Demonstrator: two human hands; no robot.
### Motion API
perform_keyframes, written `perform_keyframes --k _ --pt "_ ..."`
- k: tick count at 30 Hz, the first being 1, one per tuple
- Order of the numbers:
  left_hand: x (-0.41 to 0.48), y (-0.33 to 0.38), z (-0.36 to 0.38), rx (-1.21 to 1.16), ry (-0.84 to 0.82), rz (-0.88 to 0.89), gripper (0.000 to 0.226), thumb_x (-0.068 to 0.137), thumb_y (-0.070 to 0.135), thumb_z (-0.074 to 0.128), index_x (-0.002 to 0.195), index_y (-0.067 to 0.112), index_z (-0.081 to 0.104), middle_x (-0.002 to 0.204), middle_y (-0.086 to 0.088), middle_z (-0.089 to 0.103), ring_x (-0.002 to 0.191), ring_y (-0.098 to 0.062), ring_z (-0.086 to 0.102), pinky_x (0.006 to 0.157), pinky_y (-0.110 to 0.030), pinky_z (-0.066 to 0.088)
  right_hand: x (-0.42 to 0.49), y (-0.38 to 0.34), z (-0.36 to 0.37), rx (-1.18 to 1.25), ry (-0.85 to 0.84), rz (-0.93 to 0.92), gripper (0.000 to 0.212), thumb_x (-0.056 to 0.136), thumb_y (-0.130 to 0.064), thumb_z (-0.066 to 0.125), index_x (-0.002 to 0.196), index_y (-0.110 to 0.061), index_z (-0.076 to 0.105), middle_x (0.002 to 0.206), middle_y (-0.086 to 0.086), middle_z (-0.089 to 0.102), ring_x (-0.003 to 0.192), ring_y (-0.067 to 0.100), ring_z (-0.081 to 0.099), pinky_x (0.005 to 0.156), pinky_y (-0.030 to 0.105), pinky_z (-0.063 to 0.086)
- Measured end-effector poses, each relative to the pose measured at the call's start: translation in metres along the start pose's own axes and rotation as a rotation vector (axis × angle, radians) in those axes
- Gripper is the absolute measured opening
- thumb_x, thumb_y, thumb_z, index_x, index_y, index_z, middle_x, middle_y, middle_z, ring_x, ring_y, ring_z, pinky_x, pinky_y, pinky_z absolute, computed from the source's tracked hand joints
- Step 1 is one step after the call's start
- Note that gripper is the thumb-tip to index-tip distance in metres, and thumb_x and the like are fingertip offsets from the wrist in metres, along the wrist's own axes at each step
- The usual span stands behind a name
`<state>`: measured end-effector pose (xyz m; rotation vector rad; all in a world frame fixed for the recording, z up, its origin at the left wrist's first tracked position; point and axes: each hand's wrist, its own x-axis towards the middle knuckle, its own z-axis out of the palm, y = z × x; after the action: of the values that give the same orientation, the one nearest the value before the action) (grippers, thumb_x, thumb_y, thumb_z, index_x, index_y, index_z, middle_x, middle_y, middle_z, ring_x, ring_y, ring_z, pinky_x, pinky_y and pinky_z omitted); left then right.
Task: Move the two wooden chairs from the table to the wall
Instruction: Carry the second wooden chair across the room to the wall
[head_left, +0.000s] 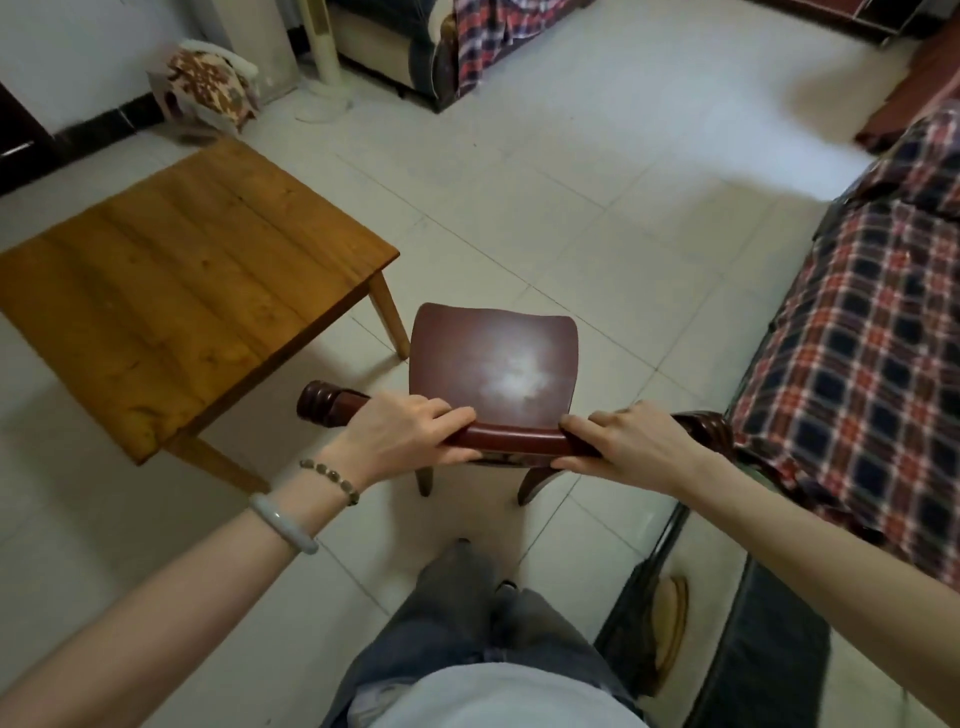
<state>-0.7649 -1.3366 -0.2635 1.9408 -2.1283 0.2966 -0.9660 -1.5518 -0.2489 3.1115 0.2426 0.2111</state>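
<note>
A dark red-brown wooden chair (493, 358) stands on the tiled floor right in front of me, its glossy seat facing away. My left hand (405, 434) grips the left part of the chair's curved top rail. On the right part of the same rail, my right hand (628, 441) is closed. The chair sits just off the near right corner of a low pine table (182, 280). Only this one chair is in view. A white wall (78, 52) with a dark skirting runs along the far left.
A sofa under a plaid cover (857, 338) fills the right side, close to the chair. Another plaid-covered seat (483, 41) stands at the back. A floral cushioned stool (208, 83) and a white fan stand (324, 57) sit near the wall. Open tiled floor (597, 182) lies ahead.
</note>
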Motion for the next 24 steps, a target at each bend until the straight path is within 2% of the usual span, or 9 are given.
perform_keyframes --k 5,12,17,18,21,24 --pt "-0.067 0.011 -0.023 -0.010 -0.011 0.111 0.059 0.092 0.057 0.035 0.106 0.008 0.065 0.076 -0.007 0.070 0.055 -0.021 0.065 0.043 -0.028 0.051 -0.014 -0.095 -0.009 0.000 -0.080 0.123 0.068 0.090 -0.063 0.019 0.115 -0.012 0.058 0.068 0.004 0.065 0.049 0.024 0.060 0.045 0.029 0.049" --pt "-0.178 0.008 -0.056 -0.066 -0.023 0.254 0.052 0.092 0.054 0.040 0.105 0.009 0.063 0.074 -0.006 0.069 0.054 -0.021 0.064 0.044 -0.029 0.052 -0.006 -0.247 -0.005 0.045 -0.106 0.278 0.080 0.086 -0.067 0.004 0.124 -0.015 0.052 0.083 0.006 0.069 0.063 0.026 0.065 0.054 0.032 0.052" --pt "-0.258 0.016 -0.080 -0.099 -0.033 0.321 0.055 0.094 0.054 0.035 0.104 0.009 0.063 0.074 -0.006 0.069 0.053 -0.020 0.063 0.043 -0.029 0.051 -0.001 -0.351 -0.003 0.012 -0.151 0.378 0.083 0.083 -0.069 -0.004 0.130 -0.020 0.044 0.090 0.002 0.067 0.068 0.023 0.064 0.059 0.031 0.053" --pt "-0.275 0.019 -0.084 -0.104 -0.022 0.334 0.054 0.093 0.054 0.036 0.104 0.008 0.063 0.073 -0.006 0.069 0.052 -0.019 0.063 0.043 -0.028 0.051 0.000 -0.371 -0.004 0.000 -0.157 0.392 0.081 0.084 -0.069 0.001 0.128 -0.019 0.047 0.086 0.002 0.067 0.065 0.023 0.064 0.056 0.030 0.052" --pt "-0.325 0.031 -0.101 -0.101 0.007 0.379 0.051 0.091 0.051 0.041 0.103 0.007 0.064 0.074 -0.006 0.070 0.052 -0.019 0.064 0.043 -0.027 0.052 0.001 -0.433 -0.006 -0.070 -0.082 0.380 0.059 0.090 -0.061 0.033 0.112 -0.013 0.060 0.066 0.004 0.066 0.045 0.023 0.058 0.041 0.023 0.042" --pt "-0.376 0.046 -0.117 -0.079 0.009 0.401 0.050 0.090 0.049 0.042 0.102 0.007 0.065 0.074 -0.006 0.070 0.052 -0.017 0.064 0.043 -0.025 0.052 -0.002 -0.492 -0.004 -0.102 -0.044 0.370 0.048 0.088 -0.053 0.049 0.108 -0.012 0.062 0.060 0.002 0.063 0.038 0.020 0.054 0.036 0.020 0.036"
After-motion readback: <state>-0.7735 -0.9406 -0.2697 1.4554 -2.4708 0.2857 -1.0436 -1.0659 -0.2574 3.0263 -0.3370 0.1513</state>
